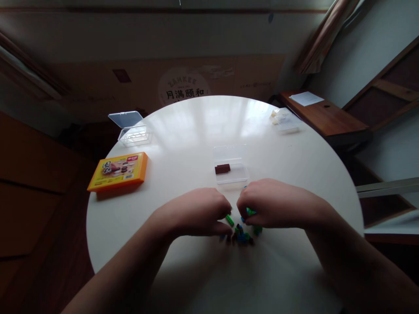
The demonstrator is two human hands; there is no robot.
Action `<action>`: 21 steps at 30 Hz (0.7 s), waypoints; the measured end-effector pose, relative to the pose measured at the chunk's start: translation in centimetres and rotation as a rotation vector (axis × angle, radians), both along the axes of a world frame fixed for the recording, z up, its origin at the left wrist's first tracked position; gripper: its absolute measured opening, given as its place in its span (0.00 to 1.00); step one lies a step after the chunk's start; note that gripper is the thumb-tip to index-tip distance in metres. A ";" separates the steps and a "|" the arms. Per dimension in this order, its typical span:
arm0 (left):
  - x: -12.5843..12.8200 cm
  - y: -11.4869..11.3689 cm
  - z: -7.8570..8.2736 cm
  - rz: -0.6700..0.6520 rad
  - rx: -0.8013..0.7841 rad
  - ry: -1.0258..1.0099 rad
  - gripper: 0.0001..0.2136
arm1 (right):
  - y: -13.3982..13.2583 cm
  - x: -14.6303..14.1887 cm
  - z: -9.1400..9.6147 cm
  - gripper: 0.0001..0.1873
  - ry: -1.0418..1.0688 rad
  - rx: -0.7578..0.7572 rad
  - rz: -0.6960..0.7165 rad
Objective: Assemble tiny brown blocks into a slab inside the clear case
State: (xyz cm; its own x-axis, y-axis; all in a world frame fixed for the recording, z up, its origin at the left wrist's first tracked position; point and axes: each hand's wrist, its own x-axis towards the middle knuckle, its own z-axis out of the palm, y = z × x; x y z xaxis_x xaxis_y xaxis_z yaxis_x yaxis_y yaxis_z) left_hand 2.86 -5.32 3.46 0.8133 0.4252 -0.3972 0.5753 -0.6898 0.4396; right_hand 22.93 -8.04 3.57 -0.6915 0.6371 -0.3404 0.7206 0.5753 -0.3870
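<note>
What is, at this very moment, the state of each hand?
Left hand: thumb and forefinger parted near a green brick; grip cannot be told.
Right hand: fingers curled over green and blue pieces; grip cannot be told.

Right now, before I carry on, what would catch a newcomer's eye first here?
Probably the bright yellow-and-orange rectangular box, near the left edge of the round white table. Next, the bare left hand and bare right hand, close together at a scatter of small green, blue and dark brown pieces. Beyond the hands, an open clear plastic case holds dark brown ribbed pieces.
</note>
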 end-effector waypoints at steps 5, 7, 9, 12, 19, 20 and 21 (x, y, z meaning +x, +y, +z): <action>-1.6 1.4 -0.3 0.101 0.082 0.072 0.14 | -0.1 0.3 -0.2 0.11 0.023 -0.017 0.011; -2.1 2.1 -0.4 0.219 0.120 0.091 0.15 | -0.1 0.4 -0.4 0.11 0.026 -0.010 0.006; -2.3 2.7 -0.6 0.319 0.165 0.080 0.15 | -0.1 0.6 -0.5 0.10 0.020 -0.001 -0.005; -2.2 3.0 -0.7 0.341 0.156 0.084 0.16 | -0.1 1.0 -0.2 0.09 0.016 0.003 -0.027; -2.2 2.5 -0.4 0.203 0.027 0.148 0.17 | 0.3 2.1 0.8 0.11 -0.001 0.014 -0.133; -2.2 2.5 -0.3 0.197 0.018 0.167 0.17 | 0.3 2.0 0.8 0.11 -0.001 0.003 -0.121; -2.2 2.5 -0.2 0.196 0.005 0.189 0.17 | 0.2 1.9 0.7 0.11 0.000 -0.006 -0.104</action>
